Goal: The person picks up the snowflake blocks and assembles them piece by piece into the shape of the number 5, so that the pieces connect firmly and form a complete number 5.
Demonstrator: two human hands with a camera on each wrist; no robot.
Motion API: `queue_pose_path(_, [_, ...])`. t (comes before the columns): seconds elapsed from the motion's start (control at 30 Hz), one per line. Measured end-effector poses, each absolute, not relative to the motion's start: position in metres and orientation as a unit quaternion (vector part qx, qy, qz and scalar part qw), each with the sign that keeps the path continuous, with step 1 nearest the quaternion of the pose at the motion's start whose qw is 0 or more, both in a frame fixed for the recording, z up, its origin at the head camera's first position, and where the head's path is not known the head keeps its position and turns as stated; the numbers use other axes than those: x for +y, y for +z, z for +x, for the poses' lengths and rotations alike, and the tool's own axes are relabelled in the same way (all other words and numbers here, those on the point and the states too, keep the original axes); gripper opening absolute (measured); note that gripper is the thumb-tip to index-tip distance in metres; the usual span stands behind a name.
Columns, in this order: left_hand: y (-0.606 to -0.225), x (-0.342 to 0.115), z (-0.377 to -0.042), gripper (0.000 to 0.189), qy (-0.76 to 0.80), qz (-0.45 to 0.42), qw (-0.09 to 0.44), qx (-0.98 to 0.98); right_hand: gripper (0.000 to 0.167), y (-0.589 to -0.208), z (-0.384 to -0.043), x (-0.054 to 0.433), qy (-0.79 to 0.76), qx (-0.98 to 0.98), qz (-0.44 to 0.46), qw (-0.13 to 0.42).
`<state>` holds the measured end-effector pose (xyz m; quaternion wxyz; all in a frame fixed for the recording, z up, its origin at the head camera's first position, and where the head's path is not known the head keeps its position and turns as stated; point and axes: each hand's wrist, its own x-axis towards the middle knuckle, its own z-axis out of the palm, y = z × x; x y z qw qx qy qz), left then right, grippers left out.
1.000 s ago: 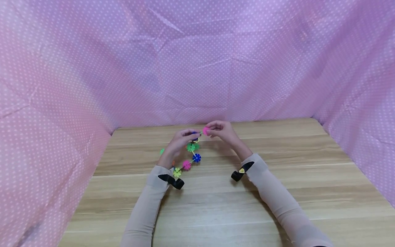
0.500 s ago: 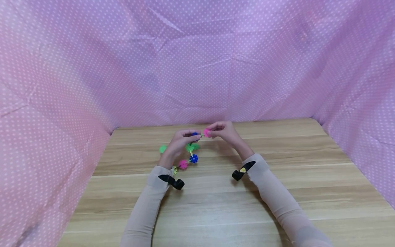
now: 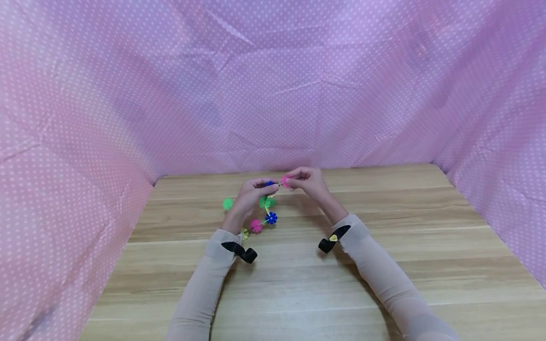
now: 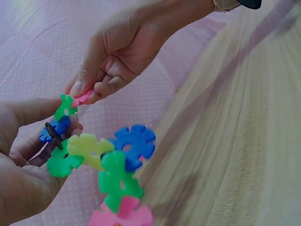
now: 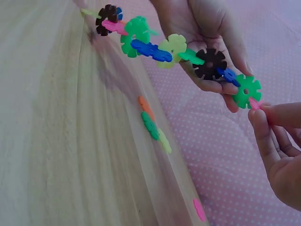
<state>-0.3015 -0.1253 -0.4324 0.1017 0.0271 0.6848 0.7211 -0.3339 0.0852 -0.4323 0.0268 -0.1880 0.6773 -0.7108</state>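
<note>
A chain of slotted plastic snowflake discs in several colours hangs from my left hand. The thumb and fingers of that hand grip it near its upper end, around a blue disc. A green disc stands out past the fingertips. My right hand pinches a small pink disc between thumb and finger, its edge in against the green disc. Below the hands, the chain runs through a lower blue disc and another pink disc toward my left forearm, which hides part of it.
In the right wrist view an orange disc, a darker green disc and a yellow disc lie near the edge of the wooden table. Another pink disc is farther along. A dotted pink cloth surrounds the table.
The hanging part of the chain sways slightly, and the green disc left of my left wrist has come further into view. Both hands stay almost in place, still holding the same discs.
</note>
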Motion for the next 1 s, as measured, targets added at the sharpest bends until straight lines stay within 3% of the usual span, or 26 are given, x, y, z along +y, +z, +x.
queue_pose_path(0.53, [-0.432, -0.129, -0.305, 0.036, 0.704, 0.019, 0.14, 0.696, 0.027, -0.433, -0.332, 0.078, -0.687, 0.7, -0.181, 0.07])
queue_pose_path(0.77, [-0.43, -0.137, -0.308, 0.035, 0.745, 0.002, 0.099, 0.66, 0.031, -0.435, -0.335, 0.084, -0.62, 0.756, -0.189, 0.09])
queue_pose_path(1.0, [-0.426, -0.142, -0.308, 0.033, 0.764, 0.002, 0.085, 0.64, 0.029, -0.445, -0.341, 0.079, -0.509, 0.809, -0.256, 0.14])
